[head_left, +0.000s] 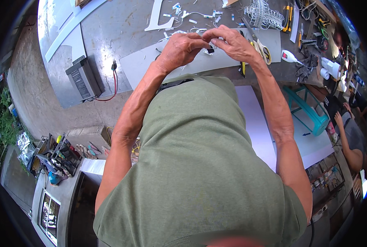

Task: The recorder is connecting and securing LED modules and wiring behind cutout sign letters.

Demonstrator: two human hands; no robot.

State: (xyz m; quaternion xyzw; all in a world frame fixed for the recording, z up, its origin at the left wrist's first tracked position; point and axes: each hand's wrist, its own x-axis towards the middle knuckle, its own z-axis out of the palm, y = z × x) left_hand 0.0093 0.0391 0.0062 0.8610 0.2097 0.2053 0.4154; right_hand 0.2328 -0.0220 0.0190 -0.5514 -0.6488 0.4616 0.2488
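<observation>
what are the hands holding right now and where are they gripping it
Both hands, left hand and right hand, pinch a small dark piece between their fingertips above the worktable; the exact grip cannot be told.

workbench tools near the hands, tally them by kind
scissors: 1
yellow utility knives: 1
grey power supply box: 1
white letter cutout: 1
small dark part held by both hands: 1
Total: 5

Bright daylight all over; white glare on the floor [60, 24] at top left; soft shadows under the hands [210, 43]; sharp in the middle; bent and black round the rim.
</observation>
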